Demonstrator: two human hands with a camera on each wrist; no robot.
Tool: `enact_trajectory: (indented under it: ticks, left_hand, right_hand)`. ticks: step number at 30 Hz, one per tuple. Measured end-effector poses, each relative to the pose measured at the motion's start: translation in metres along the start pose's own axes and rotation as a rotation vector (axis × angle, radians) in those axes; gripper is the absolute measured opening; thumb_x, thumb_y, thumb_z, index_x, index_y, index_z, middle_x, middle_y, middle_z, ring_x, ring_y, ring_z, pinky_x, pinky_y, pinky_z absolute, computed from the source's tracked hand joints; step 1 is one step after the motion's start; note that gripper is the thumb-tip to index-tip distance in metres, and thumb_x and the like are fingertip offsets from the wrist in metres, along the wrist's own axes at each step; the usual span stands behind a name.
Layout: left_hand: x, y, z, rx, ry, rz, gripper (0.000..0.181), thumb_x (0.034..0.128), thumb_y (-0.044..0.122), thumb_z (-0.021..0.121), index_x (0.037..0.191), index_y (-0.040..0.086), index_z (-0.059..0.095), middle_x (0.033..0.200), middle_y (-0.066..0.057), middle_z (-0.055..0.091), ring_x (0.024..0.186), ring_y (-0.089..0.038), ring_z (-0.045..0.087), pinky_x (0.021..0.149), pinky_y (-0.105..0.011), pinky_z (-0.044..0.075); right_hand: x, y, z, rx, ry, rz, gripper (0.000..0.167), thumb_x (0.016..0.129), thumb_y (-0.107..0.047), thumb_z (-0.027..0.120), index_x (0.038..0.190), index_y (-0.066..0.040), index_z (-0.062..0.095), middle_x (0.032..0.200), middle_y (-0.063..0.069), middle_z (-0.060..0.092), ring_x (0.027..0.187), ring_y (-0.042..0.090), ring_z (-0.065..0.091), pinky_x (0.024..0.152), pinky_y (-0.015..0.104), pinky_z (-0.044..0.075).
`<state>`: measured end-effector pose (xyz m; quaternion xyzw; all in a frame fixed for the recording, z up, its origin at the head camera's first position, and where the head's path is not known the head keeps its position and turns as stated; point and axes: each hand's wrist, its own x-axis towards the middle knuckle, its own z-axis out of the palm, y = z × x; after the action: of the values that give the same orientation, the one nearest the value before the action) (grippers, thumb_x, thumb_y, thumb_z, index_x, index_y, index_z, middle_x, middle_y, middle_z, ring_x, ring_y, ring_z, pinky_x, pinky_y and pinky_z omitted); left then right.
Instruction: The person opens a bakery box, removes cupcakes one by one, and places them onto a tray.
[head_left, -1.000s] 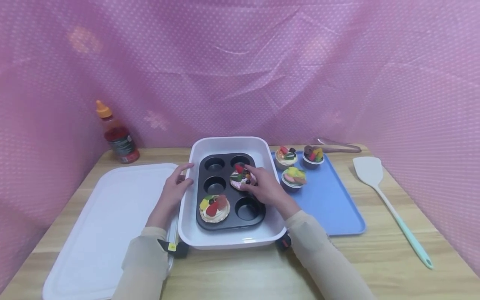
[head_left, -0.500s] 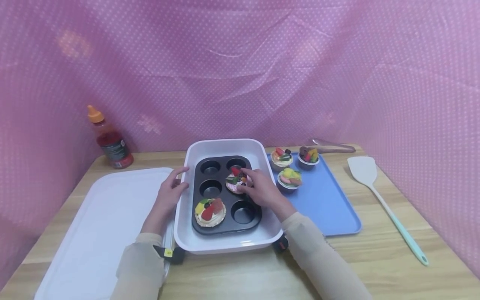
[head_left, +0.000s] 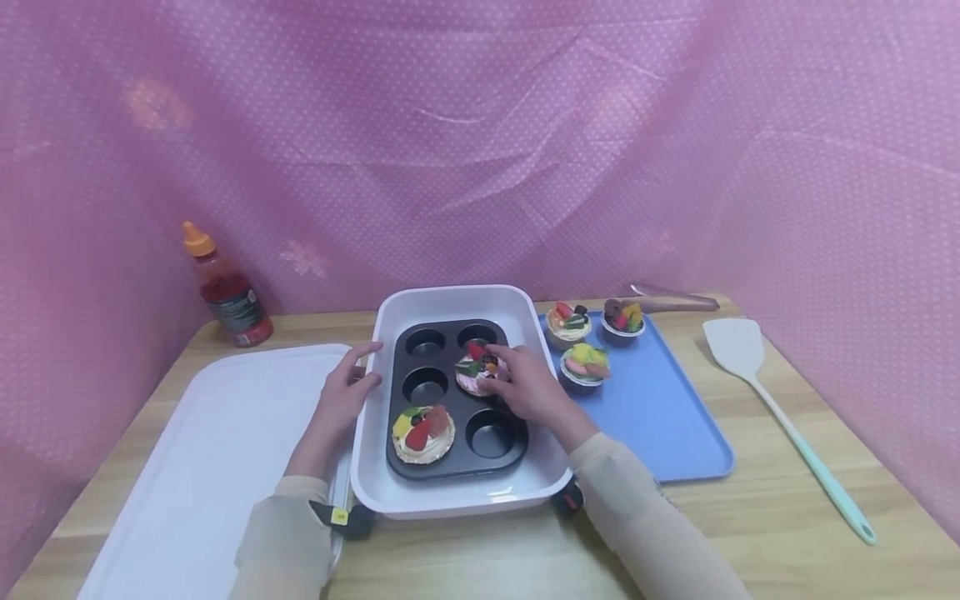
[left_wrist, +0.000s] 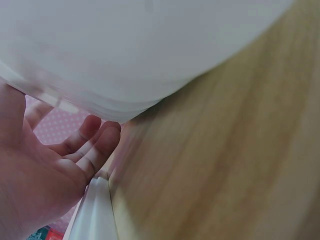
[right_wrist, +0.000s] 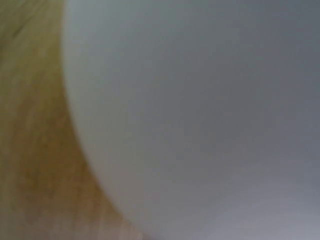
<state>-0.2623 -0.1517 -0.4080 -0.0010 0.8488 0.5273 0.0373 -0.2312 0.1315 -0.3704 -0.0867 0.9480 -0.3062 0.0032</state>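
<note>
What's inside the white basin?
A black muffin pan, with a white-creamed cupcake at its near left. The right hand pinches a pink-creamed cupcake at the middle right. The cup beneath that and whatever lies under the pan are covered.

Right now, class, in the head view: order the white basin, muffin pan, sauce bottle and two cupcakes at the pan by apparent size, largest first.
1. White basin
2. Muffin pan
3. Sauce bottle
4. Unsure: pink cupcake and cream cupcake; the second sits nearer the camera, and the right hand partly hides the first.
</note>
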Motion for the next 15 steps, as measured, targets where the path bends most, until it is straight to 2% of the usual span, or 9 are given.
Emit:
enact_trajectory:
  ticks: [7,15]
  left_hand:
    - [-0.0061,0.0007,-0.0005,-0.004,0.003,-0.006,0.055,0.1002,0.022,0.051,0.153,0.031,0.041,0.134,-0.023,0.053,0.121,-0.037,0.055,0.102,-0.051,0.052]
    - [-0.0041,-0.0003,0.0027,0.01,0.015,0.021,0.054,0.0996,0.022,0.05,0.153,0.029,0.042,0.128,-0.023,0.056,0.116,-0.036,0.057,0.101,-0.05,0.053]
  right_hand:
    - [-0.0021,0.0006,0.002,0.003,0.008,-0.006,0.06,0.093,-0.03,0.072,0.146,-0.009,0.053,0.108,0.012,0.062,0.102,0.027,0.056,0.1,0.045,0.05]
    - [-0.0007,0.0018,-0.0006,0.005,0.019,-0.009,0.059,0.093,-0.03,0.072,0.145,-0.009,0.053,0.101,0.012,0.062,0.101,0.028,0.056,0.1,0.045,0.05]
